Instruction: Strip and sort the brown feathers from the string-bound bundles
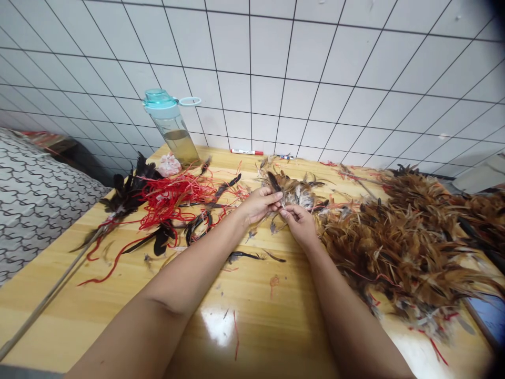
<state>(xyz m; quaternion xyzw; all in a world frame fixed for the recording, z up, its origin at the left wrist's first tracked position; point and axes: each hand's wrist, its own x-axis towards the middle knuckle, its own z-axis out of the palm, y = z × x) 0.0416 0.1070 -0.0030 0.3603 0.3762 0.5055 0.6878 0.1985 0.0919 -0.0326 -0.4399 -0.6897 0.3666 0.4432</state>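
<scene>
My left hand (260, 205) is closed in a pinch on a dark feather (273, 181), whose tip sticks up above the thumb. Close beside it, thumb and finger of my right hand (300, 223) are pressed together just below the left fingertips; what lies between them is too small to make out. Right behind both hands is a small pile of brown and grey feathers (302, 197) on the wooden table (252, 316). Left of my left hand lies a tangle of red string (177, 195) with several black feathers around it.
A large heap of brown feathers (394, 237) covers the right side. At the left rests a stick (51, 300) with black feathers (132, 184) at its end. A water bottle (177, 134) and red marker (246, 152) are near the tiled wall. A phone (489, 316) lies at the right edge.
</scene>
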